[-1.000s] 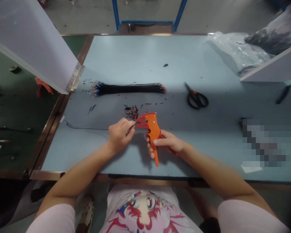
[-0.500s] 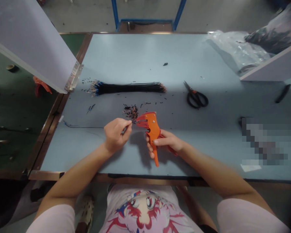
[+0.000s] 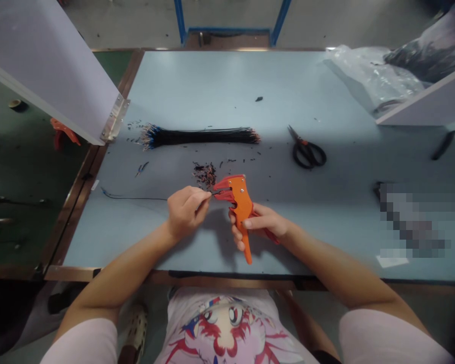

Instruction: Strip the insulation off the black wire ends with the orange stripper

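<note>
My left hand (image 3: 185, 212) pinches a thin black wire (image 3: 136, 198) between thumb and fingers, and the wire's end reaches into the jaws of an orange self-adjusting wire stripper (image 3: 241, 202). My right hand (image 3: 261, 225) grips that stripper by its handles, with the jaws pointing left. Above the hands lies a long bundle of black wires (image 3: 200, 136) with blue-and-copper ends. A small heap of cut insulation bits (image 3: 205, 174) sits just above the stripper's jaws. Black-handled scissors (image 3: 307, 154) lie to the right.
The pale blue table (image 3: 220, 86) has brown edging and scattered black bits. A white panel (image 3: 49, 65) juts in at the upper left. A plastic bag (image 3: 371, 71) lies at the back right, a black object (image 3: 443, 145) at the right, and a pixelated patch (image 3: 413, 220) hides something.
My left hand has moved right, closer to the stripper, with the wire end further into the jaws. The stripper has tilted slightly. The view has shifted a little.
</note>
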Demonstrator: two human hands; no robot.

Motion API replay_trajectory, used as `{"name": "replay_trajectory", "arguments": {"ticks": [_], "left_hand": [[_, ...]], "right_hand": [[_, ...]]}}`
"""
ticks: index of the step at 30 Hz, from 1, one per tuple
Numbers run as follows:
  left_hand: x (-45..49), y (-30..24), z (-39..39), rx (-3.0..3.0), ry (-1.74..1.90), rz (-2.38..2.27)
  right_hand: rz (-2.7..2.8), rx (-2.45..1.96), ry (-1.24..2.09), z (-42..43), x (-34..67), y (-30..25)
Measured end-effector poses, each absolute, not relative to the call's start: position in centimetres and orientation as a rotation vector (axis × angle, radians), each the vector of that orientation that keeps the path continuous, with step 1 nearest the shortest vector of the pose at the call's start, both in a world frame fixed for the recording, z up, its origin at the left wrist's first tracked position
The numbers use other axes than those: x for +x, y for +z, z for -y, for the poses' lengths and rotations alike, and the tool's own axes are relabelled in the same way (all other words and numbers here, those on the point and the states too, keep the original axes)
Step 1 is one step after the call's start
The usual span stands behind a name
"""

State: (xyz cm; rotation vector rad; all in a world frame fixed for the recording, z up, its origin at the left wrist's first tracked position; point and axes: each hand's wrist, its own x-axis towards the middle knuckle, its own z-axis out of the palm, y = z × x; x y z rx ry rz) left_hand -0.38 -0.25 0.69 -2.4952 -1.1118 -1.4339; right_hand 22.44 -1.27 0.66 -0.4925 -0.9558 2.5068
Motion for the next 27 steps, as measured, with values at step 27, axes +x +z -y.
{"name": "replay_trajectory", "arguments": {"ticks": [27], "left_hand": [[-0.32,1.29,-0.11,-2.507,-1.303,1.217]], "right_hand": [[1.275,-0.724,2.287,0.9,22.22,1.39]]}}
